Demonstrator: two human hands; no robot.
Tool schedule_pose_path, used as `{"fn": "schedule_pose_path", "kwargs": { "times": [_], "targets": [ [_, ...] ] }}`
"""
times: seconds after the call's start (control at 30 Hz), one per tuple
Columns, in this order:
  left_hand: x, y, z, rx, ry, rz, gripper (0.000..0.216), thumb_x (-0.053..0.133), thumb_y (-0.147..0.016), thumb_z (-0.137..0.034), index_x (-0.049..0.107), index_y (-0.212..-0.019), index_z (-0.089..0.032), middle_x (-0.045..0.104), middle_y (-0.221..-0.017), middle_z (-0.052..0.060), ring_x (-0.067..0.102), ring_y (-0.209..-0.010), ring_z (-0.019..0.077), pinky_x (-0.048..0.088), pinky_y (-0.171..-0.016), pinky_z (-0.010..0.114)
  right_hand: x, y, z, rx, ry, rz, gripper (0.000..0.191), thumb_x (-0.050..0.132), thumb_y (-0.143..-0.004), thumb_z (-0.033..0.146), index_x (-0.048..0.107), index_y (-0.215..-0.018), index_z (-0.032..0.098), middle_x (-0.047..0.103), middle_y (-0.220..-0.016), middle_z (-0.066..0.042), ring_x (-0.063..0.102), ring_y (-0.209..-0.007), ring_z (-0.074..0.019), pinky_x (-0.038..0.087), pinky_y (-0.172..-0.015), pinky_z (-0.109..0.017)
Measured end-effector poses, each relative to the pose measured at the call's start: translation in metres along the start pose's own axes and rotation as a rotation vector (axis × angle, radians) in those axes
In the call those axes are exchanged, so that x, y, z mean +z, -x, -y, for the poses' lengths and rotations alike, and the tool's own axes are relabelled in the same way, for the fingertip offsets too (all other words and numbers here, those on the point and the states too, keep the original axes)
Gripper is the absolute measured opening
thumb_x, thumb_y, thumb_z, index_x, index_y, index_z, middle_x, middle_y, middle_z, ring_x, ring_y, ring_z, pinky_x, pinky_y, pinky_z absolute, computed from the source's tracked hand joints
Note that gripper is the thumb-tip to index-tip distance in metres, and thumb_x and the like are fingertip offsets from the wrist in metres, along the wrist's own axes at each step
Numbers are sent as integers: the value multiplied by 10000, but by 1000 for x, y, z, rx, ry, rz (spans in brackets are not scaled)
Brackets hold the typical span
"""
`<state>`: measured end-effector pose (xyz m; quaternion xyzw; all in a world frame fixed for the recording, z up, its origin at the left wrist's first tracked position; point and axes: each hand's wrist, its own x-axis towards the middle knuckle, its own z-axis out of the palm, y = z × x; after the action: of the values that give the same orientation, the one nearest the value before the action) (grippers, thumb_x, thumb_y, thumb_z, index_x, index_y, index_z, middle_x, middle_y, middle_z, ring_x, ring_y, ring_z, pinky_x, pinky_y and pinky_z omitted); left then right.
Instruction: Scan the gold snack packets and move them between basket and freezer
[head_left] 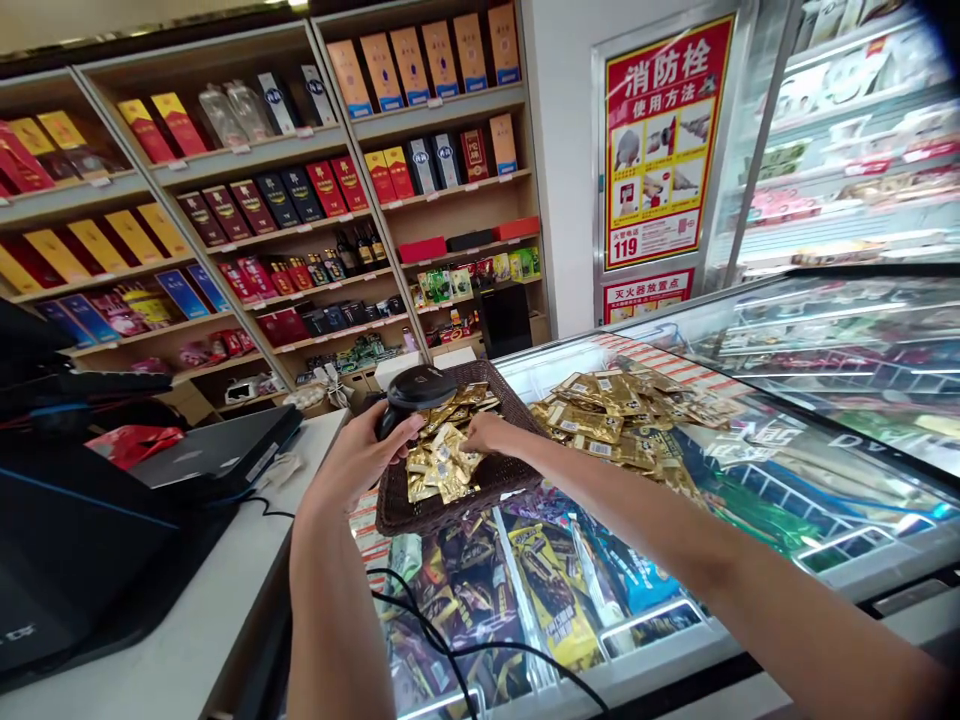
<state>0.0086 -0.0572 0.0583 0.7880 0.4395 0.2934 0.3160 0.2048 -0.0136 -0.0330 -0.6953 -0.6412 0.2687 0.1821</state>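
Note:
My left hand (361, 450) is wrapped round the handle of a black handheld barcode scanner (421, 388), whose head points out over a dark brown woven basket (506, 487). Small gold foil packets (442, 462) lie heaped inside the basket. Reaching in from the right, my right hand (487, 433) has its fingers curled down and pressed together at one of these packets; the fingertips are partly hidden. To the right of the basket, a larger loose pile of gold packets (600, 410) is spread on the freezer's glass top.
Below the basket, a glass-topped chest freezer (555, 600) holds bagged frozen goods, with black cables (442, 640) trailing across. A counter (187, 600) with a closed laptop (217, 445) and black equipment stands left. Stocked shelves (300, 230) line the back wall; a refrigerated display (847, 180) stands right.

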Motion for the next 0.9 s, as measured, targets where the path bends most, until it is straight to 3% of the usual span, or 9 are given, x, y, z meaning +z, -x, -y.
{"fn": "schedule_pose_path", "kwargs": {
  "times": [0.13, 0.27, 0.43, 0.9],
  "targets": [
    [1, 1, -5, 13, 11, 6, 436, 626, -797, -596, 609, -932, -183, 576, -702, -11, 483, -617, 119, 365, -545, 214, -33, 27, -39, 12, -283, -52, 151, 641, -852, 308, 568, -811, 182, 631, -736, -7, 586, -503, -108, 427, -463, -208],
    [5, 3, -11, 29, 41, 30, 418, 618, -806, -590, 579, -895, -183, 525, -642, -27, 438, -574, 109, 321, -521, 215, -70, 56, -66, -30, -434, -104, 158, 616, -871, 290, 513, -798, 194, 580, -683, 18, 587, -522, -109, 431, -474, -200],
    [14, 2, -16, 38, 52, 111, 414, 619, -796, -595, 538, -840, -191, 501, -642, -27, 419, -584, 110, 300, -518, 213, -102, 74, -79, -68, -550, -124, 145, 612, -867, 252, 512, -785, 186, 575, -690, 14, 580, -545, -109, 471, -505, -216],
    [30, -4, -18, 66, -13, 172, 411, 612, -791, -603, 552, -836, -199, 426, -663, -36, 395, -574, 106, 306, -501, 207, -115, 81, -86, -87, -548, -171, 111, 613, -836, 280, 561, -812, 185, 606, -734, -8, 589, -633, -134, 514, -578, -247]
  ]
}}
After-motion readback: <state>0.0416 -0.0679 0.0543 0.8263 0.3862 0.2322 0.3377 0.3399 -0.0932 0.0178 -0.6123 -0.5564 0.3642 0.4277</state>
